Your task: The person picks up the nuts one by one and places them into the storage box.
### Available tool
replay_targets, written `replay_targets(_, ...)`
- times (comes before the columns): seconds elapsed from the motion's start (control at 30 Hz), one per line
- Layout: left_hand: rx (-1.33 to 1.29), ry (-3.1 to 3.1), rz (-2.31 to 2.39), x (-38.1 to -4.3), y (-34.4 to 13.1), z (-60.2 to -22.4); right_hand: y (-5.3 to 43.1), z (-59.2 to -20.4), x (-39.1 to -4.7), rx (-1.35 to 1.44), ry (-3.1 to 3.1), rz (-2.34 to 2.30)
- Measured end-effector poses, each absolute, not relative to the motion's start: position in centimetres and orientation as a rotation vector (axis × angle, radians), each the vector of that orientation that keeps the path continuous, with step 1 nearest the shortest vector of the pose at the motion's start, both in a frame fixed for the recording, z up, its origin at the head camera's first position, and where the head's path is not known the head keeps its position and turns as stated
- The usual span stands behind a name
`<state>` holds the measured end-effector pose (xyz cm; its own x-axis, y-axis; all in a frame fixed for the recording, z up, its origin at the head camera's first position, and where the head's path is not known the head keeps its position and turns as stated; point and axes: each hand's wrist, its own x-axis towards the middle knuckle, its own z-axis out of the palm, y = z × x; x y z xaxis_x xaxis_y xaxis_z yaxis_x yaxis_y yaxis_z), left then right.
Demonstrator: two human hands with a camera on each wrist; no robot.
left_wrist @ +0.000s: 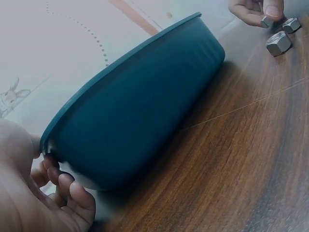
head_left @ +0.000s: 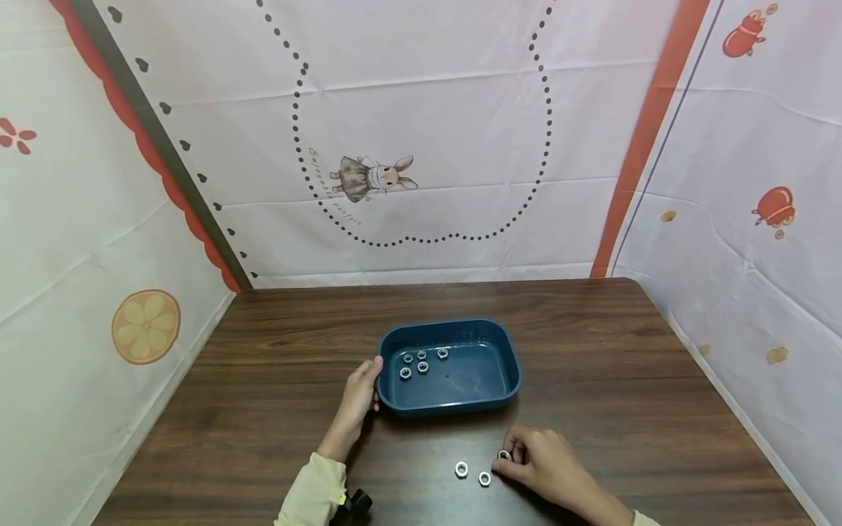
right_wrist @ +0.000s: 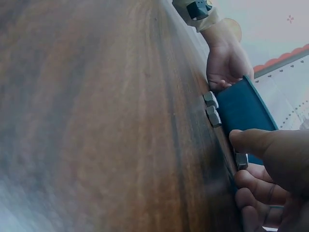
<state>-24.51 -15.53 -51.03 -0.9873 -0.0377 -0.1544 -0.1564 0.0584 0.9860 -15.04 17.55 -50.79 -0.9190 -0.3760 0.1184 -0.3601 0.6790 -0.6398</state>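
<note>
A dark blue rectangular tray (head_left: 483,376) stands on the table with several metal hex nuts (head_left: 423,367) in its left half. My left hand (head_left: 358,391) holds the tray's left end, thumb at the rim and fingers curled against the outer wall, as the left wrist view shows. In front of the tray, my right hand (head_left: 546,464) pinches a hex nut (head_left: 504,456) between thumb and fingers, low over the table. Just left of those fingertips lie two loose nuts, one nearer (head_left: 484,479) and one farther left (head_left: 461,470).
The brown wood-grain table (head_left: 276,438) reaches back to a printed white cloth (head_left: 427,270), with more cloth hanging along both sides. A small black device (head_left: 358,502) sits at my left wrist beside the pale yellow sleeve (head_left: 314,491).
</note>
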Motion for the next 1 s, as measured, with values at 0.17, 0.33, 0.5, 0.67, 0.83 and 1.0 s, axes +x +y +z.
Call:
replay_targets(0.17,-0.2,2.223,2.084,-24.5,-15.6,-51.0,17.7,-50.1,-15.1,-0.636,2.85,-1.108)
replay_targets(0.33,-0.204,2.221,2.089,-24.5,-15.7,-51.0,17.8,-48.7,-15.5,-0.651,2.882,-1.097)
replay_targets(0.5,-0.202,2.221,2.093,-24.5,-15.8,-50.9,17.8,-46.6,-16.0,-0.729,2.971,-1.061)
replay_targets(0.67,-0.213,2.217,2.098,-24.5,-16.0,-50.9,17.6,-44.0,-17.1,-0.79,3.015,-1.035)
replay_targets(0.83,-0.208,2.222,2.101,-24.6,-15.9,-51.0,17.3,-42.2,-18.4,-0.831,3.002,-0.96)
replay_targets(1.0,-0.189,2.224,2.104,-24.5,-15.7,-51.2,17.0,-41.3,-20.2,-0.897,2.96,-0.906)
